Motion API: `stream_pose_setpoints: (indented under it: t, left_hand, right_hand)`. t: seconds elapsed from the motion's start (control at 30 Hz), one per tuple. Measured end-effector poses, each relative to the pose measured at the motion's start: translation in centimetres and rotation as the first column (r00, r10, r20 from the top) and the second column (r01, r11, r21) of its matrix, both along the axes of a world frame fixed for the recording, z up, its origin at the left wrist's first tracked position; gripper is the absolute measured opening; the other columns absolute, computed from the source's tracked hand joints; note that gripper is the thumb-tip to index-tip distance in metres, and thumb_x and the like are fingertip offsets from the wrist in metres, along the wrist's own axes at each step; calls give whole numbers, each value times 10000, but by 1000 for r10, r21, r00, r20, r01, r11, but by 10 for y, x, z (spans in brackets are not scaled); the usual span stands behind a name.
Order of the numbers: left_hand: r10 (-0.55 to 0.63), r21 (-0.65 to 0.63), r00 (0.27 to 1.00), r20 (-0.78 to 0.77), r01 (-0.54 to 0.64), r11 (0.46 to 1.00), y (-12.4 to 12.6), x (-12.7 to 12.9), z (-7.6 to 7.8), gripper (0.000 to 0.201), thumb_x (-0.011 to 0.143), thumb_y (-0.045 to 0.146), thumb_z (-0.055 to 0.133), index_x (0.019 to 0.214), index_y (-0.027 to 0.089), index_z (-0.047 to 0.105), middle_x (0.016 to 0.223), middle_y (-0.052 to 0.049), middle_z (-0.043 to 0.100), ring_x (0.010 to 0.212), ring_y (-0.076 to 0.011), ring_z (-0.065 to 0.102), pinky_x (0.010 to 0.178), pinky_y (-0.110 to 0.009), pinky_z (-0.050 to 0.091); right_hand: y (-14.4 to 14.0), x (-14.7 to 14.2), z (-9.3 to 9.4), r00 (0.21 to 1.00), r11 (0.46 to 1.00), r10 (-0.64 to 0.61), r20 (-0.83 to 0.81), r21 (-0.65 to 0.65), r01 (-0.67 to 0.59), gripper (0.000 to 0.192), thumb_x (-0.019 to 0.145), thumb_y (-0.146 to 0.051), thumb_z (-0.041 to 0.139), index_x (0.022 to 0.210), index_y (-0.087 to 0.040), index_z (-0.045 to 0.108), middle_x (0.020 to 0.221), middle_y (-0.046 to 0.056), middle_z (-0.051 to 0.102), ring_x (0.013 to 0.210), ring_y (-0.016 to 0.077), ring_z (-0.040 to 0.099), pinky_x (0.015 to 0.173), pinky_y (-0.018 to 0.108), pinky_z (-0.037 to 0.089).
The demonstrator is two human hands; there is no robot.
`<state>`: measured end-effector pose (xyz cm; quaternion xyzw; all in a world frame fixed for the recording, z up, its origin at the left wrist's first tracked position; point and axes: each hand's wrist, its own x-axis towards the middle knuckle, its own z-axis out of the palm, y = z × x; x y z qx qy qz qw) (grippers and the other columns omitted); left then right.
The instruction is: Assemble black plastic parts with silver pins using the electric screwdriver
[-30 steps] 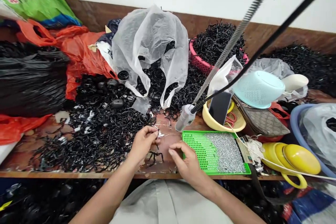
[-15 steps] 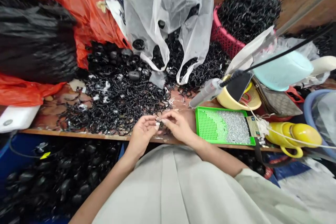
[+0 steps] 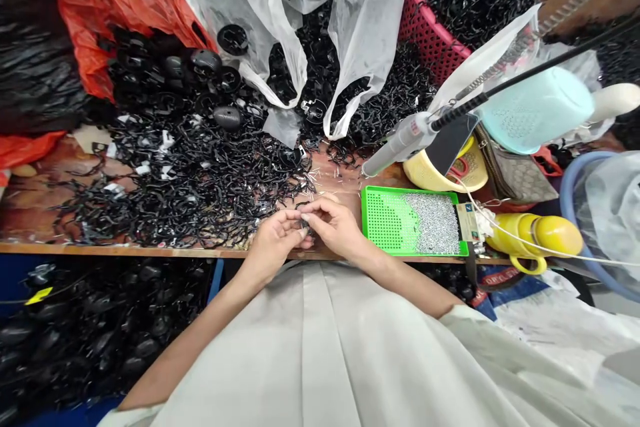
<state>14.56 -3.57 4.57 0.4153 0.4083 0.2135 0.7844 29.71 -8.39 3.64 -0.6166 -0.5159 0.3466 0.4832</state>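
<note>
We see one heap of black strips point(image 3: 200, 180), too many to count, left of the grip. Our left hand point(image 3: 273, 237) and our right hand point(image 3: 337, 227) meet, thumbs and fingertips nearly closed, pinching one small dark piece point(image 3: 305, 222) that lies between them. Beyond the grip, to its right, hangs one grey tool point(image 3: 400, 145); nearer sits one green tray point(image 3: 385, 210).

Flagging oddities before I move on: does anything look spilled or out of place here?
Black strips lie loose over the table, white bits among them, rather than contained; messy, though possibly just a work pile.
</note>
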Motion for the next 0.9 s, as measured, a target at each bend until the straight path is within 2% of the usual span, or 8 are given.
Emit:
stream_pose_setpoints:
  t: [0.13,0.2,0.27,0.37,0.47,0.6,0.77,0.9]
  left_hand:
    - [25,97,996,-86,-17,995,3,9,-2,321,707,169,685,1018,160,610,828,-13,657,677,-116,630,665,-279,573]
    - [40,157,992,-116,-21,987,6,12,-3,284,708,153,661,989,154,619,868,-25,664,717,-121,631,693,-280,570]
    - [80,249,985,-154,-40,968,10,12,-6,255,711,147,649,963,153,616,902,-35,674,764,-129,640,730,-277,558]
    - [191,437,959,-210,-83,896,17,12,-8,245,745,185,646,987,174,609,947,-41,680,853,-153,652,788,-283,538]
    - [240,570,933,-270,-46,821,18,10,-3,282,795,224,619,1076,205,628,1029,-54,673,919,-177,645,835,-306,523]
    - [236,611,931,-279,-17,792,15,9,7,280,790,221,626,1063,234,689,1080,-56,664,941,-204,627,873,-324,508]
    - [216,638,927,-308,33,769,11,6,11,273,778,241,665,1050,229,693,977,-45,661,833,-177,630,781,-295,529]
    - [206,612,925,-318,35,790,8,4,8,299,789,280,672,1081,215,660,955,-49,679,797,-167,650,734,-288,538]
  right_hand:
    - [6,8,4,990,999,-46,-135,-35,42,124,856,-313,628,918,-210,659,881,20,683,790,147,633,734,285,519]
    - [9,10,6,991,1000,-22,-129,-15,20,133,881,-316,594,945,-211,645,901,17,684,813,145,634,757,286,512]
    - [13,11,8,1000,1000,23,0,10,-23,109,891,-289,578,921,-208,643,903,21,663,850,151,614,795,298,489]
    - [17,12,12,973,1000,27,227,-5,-27,72,884,-244,577,865,-200,632,888,30,618,869,165,572,804,312,448]
    - [19,12,15,956,998,49,289,-57,-34,55,886,-233,563,862,-202,602,867,27,595,849,169,548,765,307,427]
    - [21,9,17,963,995,66,261,-87,-44,63,886,-216,536,836,-204,571,832,15,580,827,166,530,739,300,407]
    - [19,5,16,997,992,-7,79,-125,17,82,887,-234,523,819,-198,551,790,-8,570,740,140,516,671,273,401]
    - [16,0,16,998,991,-64,-26,-116,61,97,894,-261,532,827,-196,559,767,-15,566,702,128,517,656,264,420]
